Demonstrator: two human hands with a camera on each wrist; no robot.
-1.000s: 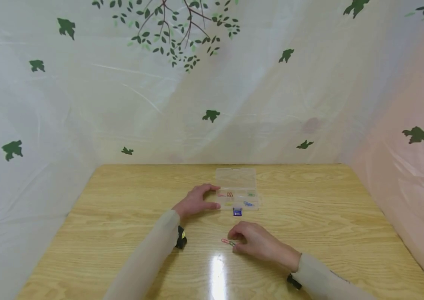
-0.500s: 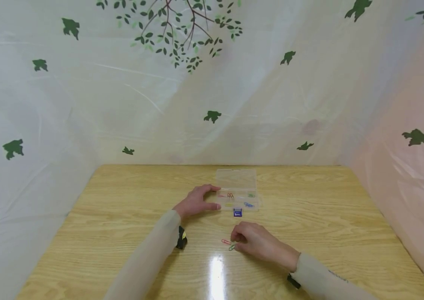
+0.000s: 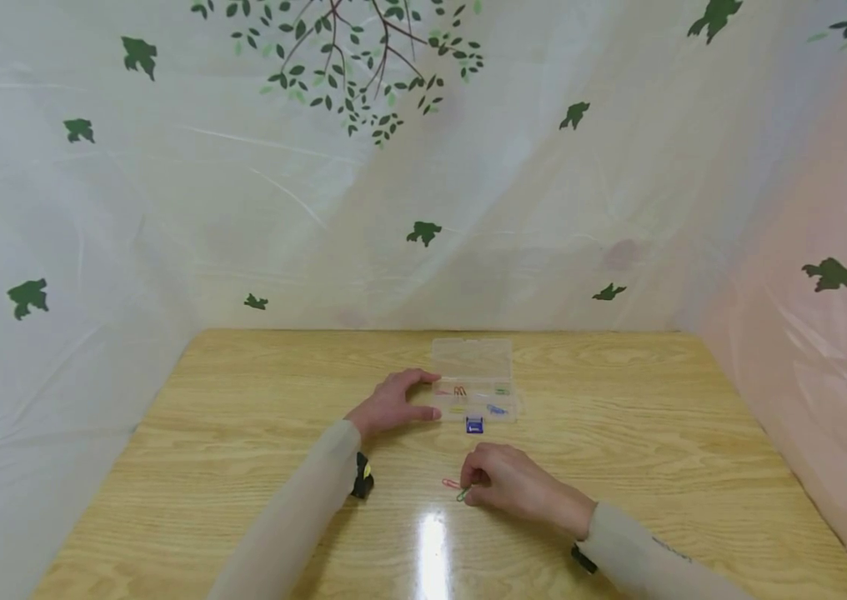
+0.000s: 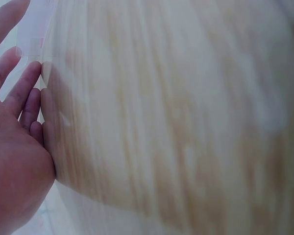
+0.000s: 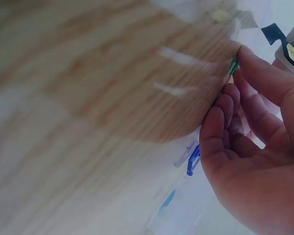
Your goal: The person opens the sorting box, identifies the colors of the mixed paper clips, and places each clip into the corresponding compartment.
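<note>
Green paperclip (image 3: 463,495), lower centre of the head view, pinched off the table (image 3: 243,467) by the curled right hand (image 3: 517,485); red paperclip (image 3: 451,483) lies beside it, unsorted; left hand (image 3: 391,403), fingers relaxed, steadies the open box (image 3: 473,377), several clips already inside.

The head view looks forward and down from above the near edge of the wooden table (image 3: 243,500), far enough back to take in both forearms, the left hand (image 3: 392,406) and the right hand (image 3: 508,485). The left wrist view sits very close beneath the left hand (image 4: 12,161), facing along its fingers over blurred tabletop (image 4: 176,122). The right wrist view is just as near the right hand (image 5: 255,147), facing past its fingertips. Each wrist view shares with the head view its own hand and the table beside it
</note>
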